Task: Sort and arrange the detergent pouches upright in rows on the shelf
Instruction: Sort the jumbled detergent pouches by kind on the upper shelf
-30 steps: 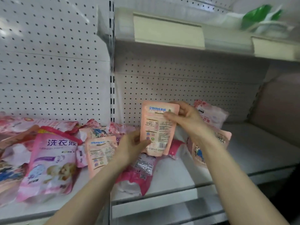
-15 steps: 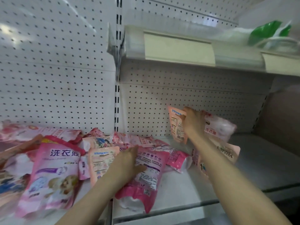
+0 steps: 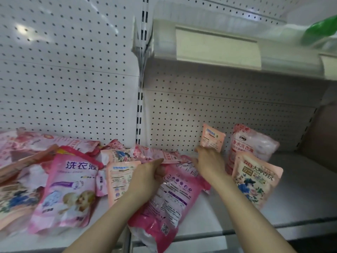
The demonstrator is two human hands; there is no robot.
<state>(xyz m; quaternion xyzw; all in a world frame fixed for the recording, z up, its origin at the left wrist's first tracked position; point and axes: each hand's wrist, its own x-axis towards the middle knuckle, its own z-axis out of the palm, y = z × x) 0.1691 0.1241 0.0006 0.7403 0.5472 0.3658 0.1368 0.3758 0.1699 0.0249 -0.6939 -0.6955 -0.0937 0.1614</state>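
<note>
Closest to you, low in the middle of the frame, the big pouch [image 3: 175,201] lies flat and hangs a bit over the front edge of the shelf [image 3: 300,190]. Your left hand [image 3: 148,173] curls its fingers over the top edge of it and grips. I think you hold it there so you can lift it and stand it up next.

To the left, the pile [image 3: 69,181] of pink pouches lies in a mess, not sorted yet. To the right, the flower pouch [image 3: 255,181] stands up, with the pale pouch [image 3: 249,143] just behind it. That looks like the start of a row.

Further back, your right hand [image 3: 209,161] holds the bottom of the small pouch [image 3: 212,138]. Its fingers look closed on it, though most are hidden. The small pouch stands up against the back wall [image 3: 182,115], beside the pale pouch, likely so it joins that row.

A second ago, both hands held the small pouch up in front of you. Half a second ago, your right hand carried it tilted and higher. Now it is down at the wall, and your left hand has moved to the big pouch's top edge.
</note>
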